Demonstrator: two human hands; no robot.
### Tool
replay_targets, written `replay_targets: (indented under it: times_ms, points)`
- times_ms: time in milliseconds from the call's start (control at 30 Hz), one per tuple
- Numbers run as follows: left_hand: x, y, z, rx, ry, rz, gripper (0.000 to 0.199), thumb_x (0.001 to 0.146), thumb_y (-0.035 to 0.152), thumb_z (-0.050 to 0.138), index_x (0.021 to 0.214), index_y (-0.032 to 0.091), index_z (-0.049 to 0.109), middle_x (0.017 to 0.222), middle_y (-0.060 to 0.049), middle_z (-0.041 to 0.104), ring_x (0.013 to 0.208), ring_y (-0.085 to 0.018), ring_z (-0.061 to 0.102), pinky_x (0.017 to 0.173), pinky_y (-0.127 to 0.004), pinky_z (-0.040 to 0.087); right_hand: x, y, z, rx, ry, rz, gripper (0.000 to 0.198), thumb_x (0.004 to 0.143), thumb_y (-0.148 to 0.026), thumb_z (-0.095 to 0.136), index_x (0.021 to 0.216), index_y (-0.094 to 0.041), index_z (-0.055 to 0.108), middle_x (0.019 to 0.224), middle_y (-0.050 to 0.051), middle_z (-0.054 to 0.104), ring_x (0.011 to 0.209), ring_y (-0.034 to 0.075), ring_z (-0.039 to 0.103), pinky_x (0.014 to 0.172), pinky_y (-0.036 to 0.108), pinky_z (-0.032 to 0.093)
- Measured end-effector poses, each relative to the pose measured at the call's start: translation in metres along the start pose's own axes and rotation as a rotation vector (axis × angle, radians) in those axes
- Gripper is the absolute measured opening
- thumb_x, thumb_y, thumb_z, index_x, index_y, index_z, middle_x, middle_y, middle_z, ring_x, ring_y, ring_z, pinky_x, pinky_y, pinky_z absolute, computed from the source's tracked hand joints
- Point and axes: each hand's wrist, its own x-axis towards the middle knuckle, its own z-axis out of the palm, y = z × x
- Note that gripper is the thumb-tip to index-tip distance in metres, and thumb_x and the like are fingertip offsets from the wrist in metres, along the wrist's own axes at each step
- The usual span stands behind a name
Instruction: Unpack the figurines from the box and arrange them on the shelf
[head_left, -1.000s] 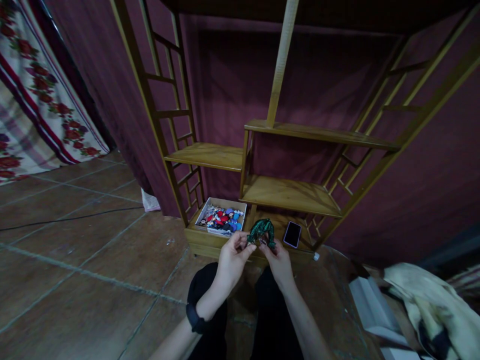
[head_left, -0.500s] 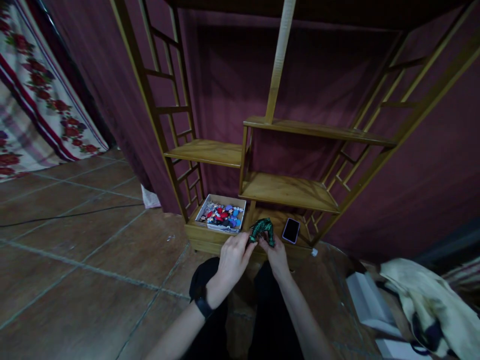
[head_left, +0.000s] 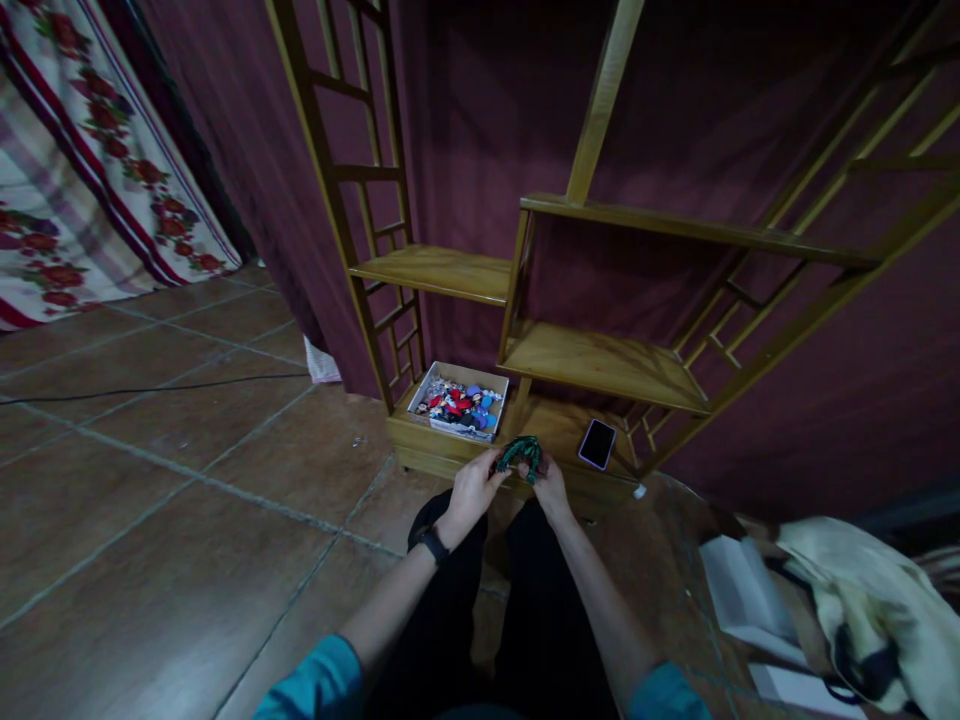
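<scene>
Both of my hands hold a dark green, shiny, arched band (head_left: 522,450) in front of the shelf's low base; its exact kind I cannot make out. The fingers of my left hand (head_left: 472,492) pinch its left end. At the other end, my right hand (head_left: 552,490) grips with thumb and fingers, partly hiding it. Just beyond my left hand, a shallow white box (head_left: 495,431) filled with small red, blue, purple and black figures sits on the base. A phone (head_left: 598,444) with a dark screen and a pale purple edge lies to the right.
A wooden shelf unit (head_left: 607,362) with stepped boards and lattice sides rises ahead, before a maroon curtain (head_left: 465,120). White boxes (head_left: 750,590) and a cream cloth item (head_left: 862,590) lie on the floor at right. A black cable (head_left: 165,387) crosses the tiles at left.
The view has shifted, so my teal sleeves now show and the shelf appears higher and farther right. Both hands still hold the green band, whose arch looks tighter.
</scene>
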Motion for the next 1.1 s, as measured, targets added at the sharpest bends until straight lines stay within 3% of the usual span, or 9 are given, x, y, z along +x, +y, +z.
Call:
replay_targets:
  times_ms: [167, 367, 500, 600, 867, 1100]
  points:
    - [0.006, -0.026, 0.008, 0.011, -0.028, -0.081, 0.019, 0.075, 0.032, 0.057, 0.089, 0.019, 0.061, 0.079, -0.003, 0.064, 0.074, -0.017, 0.059, 0.066, -0.025, 0.043, 0.001, 0.029, 0.003, 0.020, -0.045, 0.141, 0.024, 0.062, -0.032, 0.064, 0.080, -0.017, 0.059, 0.077, 0.002, 0.065, 0.070, 0.016, 0.059, 0.065, 0.028, 0.048]
    - [0.007, -0.049, 0.020, -0.170, 0.054, -0.137, 0.023, 0.070, 0.038, 0.060, 0.067, 0.016, 0.056, 0.059, 0.003, 0.052, 0.055, -0.010, 0.047, 0.054, -0.021, 0.036, -0.006, 0.036, 0.003, 0.075, -0.113, 0.291, 0.031, 0.062, -0.040, 0.066, 0.084, -0.018, 0.065, 0.080, 0.002, 0.066, 0.072, 0.017, 0.061, 0.064, 0.029, 0.051]
    - [0.004, -0.048, 0.029, -0.353, 0.088, -0.216, 0.027, 0.067, 0.038, 0.063, 0.075, 0.013, 0.061, 0.063, 0.001, 0.056, 0.058, -0.011, 0.050, 0.055, -0.022, 0.039, -0.010, 0.039, 0.001, 0.137, -0.109, 0.332, 0.040, 0.061, -0.042, 0.068, 0.091, -0.016, 0.066, 0.085, 0.004, 0.067, 0.075, 0.018, 0.062, 0.067, 0.032, 0.054]
    - [0.002, -0.040, 0.033, -0.367, 0.075, -0.235, 0.029, 0.068, 0.036, 0.063, 0.085, 0.013, 0.063, 0.064, 0.000, 0.058, 0.058, -0.012, 0.052, 0.056, -0.023, 0.041, -0.010, 0.042, -0.001, 0.181, -0.088, 0.349, 0.042, 0.060, -0.042, 0.070, 0.092, -0.015, 0.066, 0.088, 0.005, 0.068, 0.074, 0.018, 0.063, 0.070, 0.035, 0.054]
    - [-0.012, -0.012, 0.026, 0.202, -0.062, 0.030, 0.020, 0.083, 0.026, 0.049, 0.099, 0.020, 0.058, 0.091, -0.005, 0.063, 0.083, -0.016, 0.060, 0.072, -0.026, 0.045, -0.011, 0.039, -0.007, 0.278, -0.062, 0.380, 0.049, 0.060, -0.038, 0.071, 0.102, -0.016, 0.062, 0.108, 0.009, 0.065, 0.095, 0.024, 0.062, 0.082, 0.040, 0.050]
    - [-0.021, 0.003, 0.021, 0.557, -0.126, 0.305, 0.028, 0.088, 0.026, 0.040, 0.113, 0.019, 0.051, 0.093, -0.008, 0.060, 0.083, -0.018, 0.059, 0.074, -0.030, 0.045, -0.013, 0.029, -0.016, 0.198, -0.132, 0.250, 0.034, 0.064, -0.035, 0.067, 0.093, -0.018, 0.064, 0.099, 0.007, 0.068, 0.096, 0.024, 0.061, 0.087, 0.038, 0.046]
